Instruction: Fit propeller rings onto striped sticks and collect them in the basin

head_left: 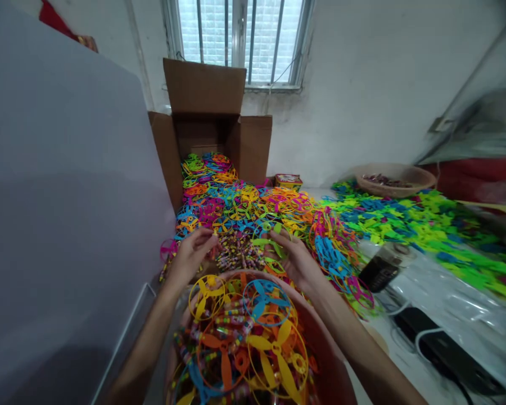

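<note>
Recorded from the head camera: two bare forearms reaching forward across a reddish-brown basin [326, 349], hands held just past its far rim. Basin found heaped with ring-edged plastic propellers [253, 343] in yellow, orange and blue, mixed with sticks threaded with small coloured beads.

Left hand [189, 259] noted palm down, partly closed, fingers [206, 239] reaching toward a bundle of beaded sticks [238, 253]. Grip on the sticks not determinable from this view. Right hand [295, 261] noted partly open, fingers spread and curved, touching or just beside a green propeller [270, 242]. Grip likewise not determinable.

Bundle of sticks observed lying between both hands, at the near edge of a large multicoloured heap of ring propellers [240, 205]. Heap seen spreading from an open cardboard box [204, 90], flaps raised, below a barred window [240, 39]. Small printed carton [288, 181] located just beyond the heap.

Further right: loose green and blue plastic pieces [417, 225] spread across the bench, with a tan bowl [394, 179] of dark small items at their far edge. Black handheld device [379, 270] and black power adapter [442, 351] with white cable found on clear plastic sheeting [459, 298]. Tall grey board [67, 197] standing along the left side.
</note>
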Demonstrator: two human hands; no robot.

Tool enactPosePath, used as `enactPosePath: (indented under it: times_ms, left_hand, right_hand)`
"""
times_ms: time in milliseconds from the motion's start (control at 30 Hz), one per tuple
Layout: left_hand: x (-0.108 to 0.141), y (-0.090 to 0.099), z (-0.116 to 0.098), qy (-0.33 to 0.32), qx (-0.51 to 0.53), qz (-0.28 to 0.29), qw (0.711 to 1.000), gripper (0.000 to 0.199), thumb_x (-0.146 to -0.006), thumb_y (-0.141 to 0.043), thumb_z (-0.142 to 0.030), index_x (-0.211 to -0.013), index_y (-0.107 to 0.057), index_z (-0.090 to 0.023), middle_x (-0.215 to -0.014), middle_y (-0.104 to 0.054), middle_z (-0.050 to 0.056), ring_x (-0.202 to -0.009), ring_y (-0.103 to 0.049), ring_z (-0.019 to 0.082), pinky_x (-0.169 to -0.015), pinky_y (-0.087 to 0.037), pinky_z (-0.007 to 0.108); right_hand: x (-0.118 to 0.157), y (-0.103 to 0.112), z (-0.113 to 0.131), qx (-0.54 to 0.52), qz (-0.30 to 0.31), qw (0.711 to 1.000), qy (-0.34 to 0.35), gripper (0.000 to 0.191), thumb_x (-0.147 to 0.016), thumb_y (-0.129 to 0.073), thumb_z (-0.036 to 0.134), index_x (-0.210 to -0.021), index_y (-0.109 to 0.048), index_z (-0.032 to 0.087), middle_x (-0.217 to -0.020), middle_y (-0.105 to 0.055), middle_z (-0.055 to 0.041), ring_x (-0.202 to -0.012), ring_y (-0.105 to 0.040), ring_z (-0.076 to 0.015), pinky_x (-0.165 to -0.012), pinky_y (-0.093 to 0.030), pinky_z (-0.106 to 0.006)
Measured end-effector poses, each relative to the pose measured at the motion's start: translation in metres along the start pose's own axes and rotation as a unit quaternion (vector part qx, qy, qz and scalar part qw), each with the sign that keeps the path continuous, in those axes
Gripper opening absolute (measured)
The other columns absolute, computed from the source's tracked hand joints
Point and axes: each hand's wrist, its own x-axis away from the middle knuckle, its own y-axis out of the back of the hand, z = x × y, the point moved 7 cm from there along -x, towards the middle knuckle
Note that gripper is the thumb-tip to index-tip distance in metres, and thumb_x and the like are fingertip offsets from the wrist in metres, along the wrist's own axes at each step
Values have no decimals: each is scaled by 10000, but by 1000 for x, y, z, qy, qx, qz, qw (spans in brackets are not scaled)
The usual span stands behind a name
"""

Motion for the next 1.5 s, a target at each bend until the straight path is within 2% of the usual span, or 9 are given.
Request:
enactPosePath:
  times_ms: [100, 300, 433, 633, 733, 867, 1000, 1267, 1500]
  left_hand:
    - [44, -13, -27, 9, 118, 7, 993, 340, -875, -684, -484, -1011, -656, -173, -724, -614, -23, -635, -598, 126, -593, -466, 217]
    - [100, -40, -36, 40, 131, -25, 990, 297, -960, -590, -494, -934, -593, -199, -694, -501, -50, -573, -496, 101, -544, -441, 218]
    - [102, -31, -47, 6, 108, -100, 989, 368, -968, -582, -480, -755, -465, -204, -664, -430, -59, -546, -417, 88, -512, -371, 217]
    - [91, -24, -76, -63, -40, -21, 997, 312, -1012, -505, -461, -837, -571, -211, -702, -551, -20, -663, -532, 135, -604, -405, 249]
    - [106, -19, -73, -44, -27, -48, 998, 327, -1048, -395, -454, -1015, -637, -237, -776, -644, 22, -715, -607, 170, -599, -458, 266]
    - [139, -33, -68, -61, -62, -18, 996, 258, -1027, -469, -399, -1103, -673, -260, -898, -734, 53, -836, -680, 212, -680, -534, 295]
    - [157, -41, -61, -66, -107, -23, 992, 222, -1001, -538, -374, -1113, -695, -263, -984, -767, 53, -896, -711, 234, -784, -561, 332]
    - [156, -42, -65, -89, -122, -11, 988, 245, -1012, -515, -351, -1105, -718, -250, -948, -790, 44, -810, -729, 204, -663, -568, 284]
    - [170, -35, -61, -191, -220, -90, 952, 256, -964, -621, -258, -1212, -688, -261, -1067, -795, 82, -897, -768, 238, -780, -622, 326]
  right_hand:
    - [30, -16, 0, -70, -16, 996, -46, 250, -675, -910, 203, -824, -711, 232, -841, -787, 26, -608, -703, -129, -624, -604, -237]
    - [74, -57, -9, -73, 49, 994, -70, 232, -834, -803, 396, -995, -795, 229, -1080, -784, -43, -905, -731, -181, -799, -578, -280]
    - [92, -61, -20, 1, 36, 997, -64, 171, -756, -873, 403, -795, -809, 249, -863, -783, -2, -787, -701, -152, -729, -538, -255]
    - [98, -64, -20, 72, 76, 992, -67, 127, -708, -907, 314, -737, -807, 241, -736, -768, 2, -662, -687, -150, -635, -535, -260]
    - [94, -55, -13, 19, 10, 999, -47, 123, -732, -893, 317, -779, -806, 244, -837, -787, -2, -764, -719, -173, -702, -574, -283]
    - [95, -53, -12, -47, -48, 997, -39, 183, -687, -924, 333, -783, -796, 245, -863, -778, 16, -807, -715, -161, -729, -579, -266]
    - [100, -62, -15, -60, -40, 996, -51, 174, -720, -904, 354, -793, -796, 239, -855, -776, 9, -765, -697, -142, -726, -555, -251]
    - [107, -68, -11, -48, -37, 998, -26, 151, -724, -893, 373, -761, -801, 260, -808, -774, -5, -723, -696, -168, -705, -551, -282]
    - [111, -69, -10, 10, -58, 997, 47, 142, -731, -882, 378, -789, -828, 260, -792, -788, -27, -749, -710, -209, -728, -557, -316]
